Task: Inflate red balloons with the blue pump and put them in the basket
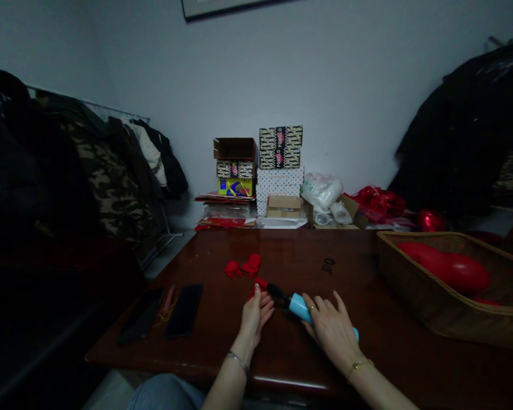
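The left hand [256,310] pinches a small, limp red balloon [261,282] at the black end of a light-blue handheld tool [300,307], which the right hand [330,323] grips over the glossy brown table [290,250], near two crumpled red clumps [252,265]

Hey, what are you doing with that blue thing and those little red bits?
The left hand pinches a small red piece, perhaps an empty balloon, right by the black tip of a light blue tool. The right hand holds that tool. Two more red bits lie on the table just beyond, and a basket on the right has big, puffed-up red balloons in it.
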Demonstrator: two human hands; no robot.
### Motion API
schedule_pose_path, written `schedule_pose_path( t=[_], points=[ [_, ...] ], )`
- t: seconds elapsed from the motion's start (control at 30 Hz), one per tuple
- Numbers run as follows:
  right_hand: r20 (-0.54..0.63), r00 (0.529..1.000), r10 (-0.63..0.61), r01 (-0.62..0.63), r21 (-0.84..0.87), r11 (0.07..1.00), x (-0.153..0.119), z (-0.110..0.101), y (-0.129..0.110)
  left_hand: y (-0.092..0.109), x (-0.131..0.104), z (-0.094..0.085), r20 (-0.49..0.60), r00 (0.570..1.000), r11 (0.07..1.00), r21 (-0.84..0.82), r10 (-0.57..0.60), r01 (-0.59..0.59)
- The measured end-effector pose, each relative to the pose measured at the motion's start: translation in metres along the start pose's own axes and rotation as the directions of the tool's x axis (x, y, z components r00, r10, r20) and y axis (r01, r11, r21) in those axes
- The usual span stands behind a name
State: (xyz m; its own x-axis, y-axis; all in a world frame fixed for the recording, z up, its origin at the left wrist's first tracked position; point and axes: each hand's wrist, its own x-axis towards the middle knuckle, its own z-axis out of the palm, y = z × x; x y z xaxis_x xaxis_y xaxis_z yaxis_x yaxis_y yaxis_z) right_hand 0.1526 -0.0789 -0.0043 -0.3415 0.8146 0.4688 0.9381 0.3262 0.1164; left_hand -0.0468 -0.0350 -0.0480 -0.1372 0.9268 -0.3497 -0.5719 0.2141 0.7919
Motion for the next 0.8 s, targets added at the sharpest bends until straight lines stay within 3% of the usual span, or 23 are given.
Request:
schedule_pose_path(
  t=[0.07,0.2,0.3,0.5,0.8],
  points=[
    [-0.001,1.000,0.004,-0.004,0.013,1.000,-0.001,-0.003,-0.007,0.001,0.001,0.013,0.020,0.997,0.983,-0.167,-0.070,0.072],
    [-0.007,1.000,0.005,-0.004,0.025,1.000,-0.004,-0.005,-0.017,0.002,0.006,0.033,0.109,0.994,0.906,-0.423,0.034,0.016],
    [-0.026,0.999,0.023,-0.023,0.020,1.000,-0.008,-0.006,-0.022,-0.002,0.007,0.039,0.102,0.992,0.848,-0.530,0.067,-0.003],
    [-0.018,0.998,0.061,-0.060,0.061,0.996,-0.015,-0.006,-0.029,0.005,0.002,0.041,0.132,0.984,0.791,-0.612,0.122,-0.016],
    [-0.008,0.994,0.108,-0.106,0.137,0.985,-0.016,-0.017,-0.038,0.015,-0.007,0.054,0.101,0.976,0.788,-0.609,0.193,-0.092]
  ],
)
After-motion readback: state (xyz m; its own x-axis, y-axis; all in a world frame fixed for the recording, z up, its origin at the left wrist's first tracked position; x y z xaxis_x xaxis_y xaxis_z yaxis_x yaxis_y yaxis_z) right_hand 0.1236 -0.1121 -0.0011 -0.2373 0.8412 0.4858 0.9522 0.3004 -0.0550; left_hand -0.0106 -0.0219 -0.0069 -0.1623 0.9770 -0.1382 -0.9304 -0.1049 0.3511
